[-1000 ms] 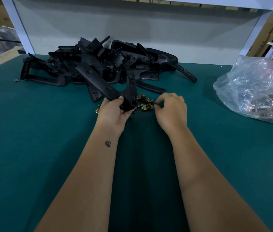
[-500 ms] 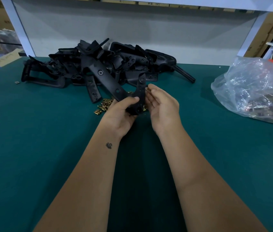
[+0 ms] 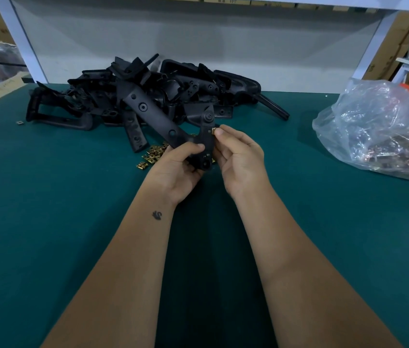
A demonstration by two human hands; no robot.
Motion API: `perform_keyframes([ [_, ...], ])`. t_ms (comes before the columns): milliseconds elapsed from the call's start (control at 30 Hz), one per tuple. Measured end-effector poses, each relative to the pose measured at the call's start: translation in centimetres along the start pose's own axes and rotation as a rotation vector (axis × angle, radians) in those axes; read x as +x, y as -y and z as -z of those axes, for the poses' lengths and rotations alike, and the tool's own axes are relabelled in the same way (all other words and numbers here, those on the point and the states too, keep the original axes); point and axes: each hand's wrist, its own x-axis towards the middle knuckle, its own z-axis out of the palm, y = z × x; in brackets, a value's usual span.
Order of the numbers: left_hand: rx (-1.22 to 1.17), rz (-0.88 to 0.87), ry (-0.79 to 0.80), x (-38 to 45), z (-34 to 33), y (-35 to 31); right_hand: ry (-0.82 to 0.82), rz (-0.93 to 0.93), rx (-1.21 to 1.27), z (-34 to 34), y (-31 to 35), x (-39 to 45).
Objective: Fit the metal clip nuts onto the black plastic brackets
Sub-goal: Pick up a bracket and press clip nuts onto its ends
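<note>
A person's left hand (image 3: 176,169) grips a V-shaped black plastic bracket (image 3: 173,133) above the green table (image 3: 48,222), while the right hand (image 3: 239,159) pinches a brass clip nut (image 3: 214,131) against the bracket's right arm. Loose clip nuts (image 3: 152,155) lie just left of the left hand, a bracket pile (image 3: 123,96) beyond.

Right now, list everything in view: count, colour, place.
held bracket: one, black, lifted above the table centre
held clip nut: one, brass-coloured, at the bracket's edge
bracket pile: many, black, far centre-left
loose clip nuts: small heap, brass-coloured, before the pile
plastic bag: one, clear, right side, holding metal parts
table: one, green
left hand: grips the bracket
right hand: pinches the clip nut
</note>
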Motion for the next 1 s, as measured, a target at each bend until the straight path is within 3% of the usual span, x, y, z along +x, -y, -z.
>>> perform_keyframes([
  [467, 0.373, -0.151, -0.040, -0.2, -0.6, 0.4, -0.052, -0.004, -0.034, 0.2, 0.5, -0.2],
  [667, 0.428, -0.152, -0.018, -0.4, -0.4, 0.4, -0.030, 0.003, -0.055, -0.1, 0.3, -0.3],
  [867, 0.207, -0.106, -0.029, -0.2, -0.5, 0.1, -0.017, 0.057, -0.098, -0.4, 0.1, -0.2],
  [1000, -0.060, -0.176, -0.220, -0.1, -0.1, -0.9, -0.095, 0.126, -0.281, -0.1, -0.5, -0.1],
])
